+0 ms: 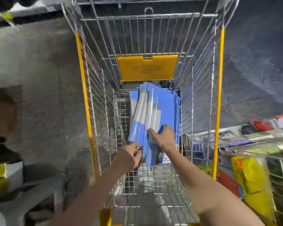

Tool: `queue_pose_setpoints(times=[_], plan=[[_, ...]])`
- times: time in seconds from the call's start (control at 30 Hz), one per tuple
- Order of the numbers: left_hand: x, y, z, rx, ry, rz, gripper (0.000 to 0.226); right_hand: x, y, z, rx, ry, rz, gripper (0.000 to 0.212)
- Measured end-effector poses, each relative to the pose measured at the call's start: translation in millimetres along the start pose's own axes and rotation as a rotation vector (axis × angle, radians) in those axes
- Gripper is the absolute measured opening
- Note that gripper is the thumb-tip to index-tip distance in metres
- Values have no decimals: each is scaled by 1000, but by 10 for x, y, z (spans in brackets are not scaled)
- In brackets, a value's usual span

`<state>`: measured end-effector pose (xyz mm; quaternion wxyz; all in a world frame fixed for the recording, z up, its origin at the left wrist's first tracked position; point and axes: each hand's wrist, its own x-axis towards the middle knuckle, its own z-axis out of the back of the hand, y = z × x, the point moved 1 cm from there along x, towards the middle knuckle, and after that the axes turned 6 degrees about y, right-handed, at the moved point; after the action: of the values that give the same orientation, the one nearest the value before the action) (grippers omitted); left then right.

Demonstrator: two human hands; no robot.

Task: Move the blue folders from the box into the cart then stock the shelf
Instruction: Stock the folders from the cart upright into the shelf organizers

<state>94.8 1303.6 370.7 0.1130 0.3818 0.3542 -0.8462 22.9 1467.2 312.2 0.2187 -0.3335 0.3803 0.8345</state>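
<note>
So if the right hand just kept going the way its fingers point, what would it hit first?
The right hand already rests on the blue folders in the cart. Sliding onward, it would probably stay on them, toward the yellow flap; depth is unclear.

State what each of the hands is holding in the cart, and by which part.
Left hand pinches the near left corner of the blue folders. Right hand lies on the stack's near end, fingers curled over a folder's edge; a firm grip cannot be told.
</note>
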Motion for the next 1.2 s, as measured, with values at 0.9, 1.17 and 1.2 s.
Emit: queue_pose_setpoints(times=[0.9,1.17,1.2], plan=[[-28,98,8,112,56,-35,18,7,-100,313,-30,-90,81,96],[-292,175,33,-154,34,-180,20,-117,90,448,-144,-94,114,41],[-308,164,50,-166,32,-144,19,-195,94,496,-139,-100,126,32]])
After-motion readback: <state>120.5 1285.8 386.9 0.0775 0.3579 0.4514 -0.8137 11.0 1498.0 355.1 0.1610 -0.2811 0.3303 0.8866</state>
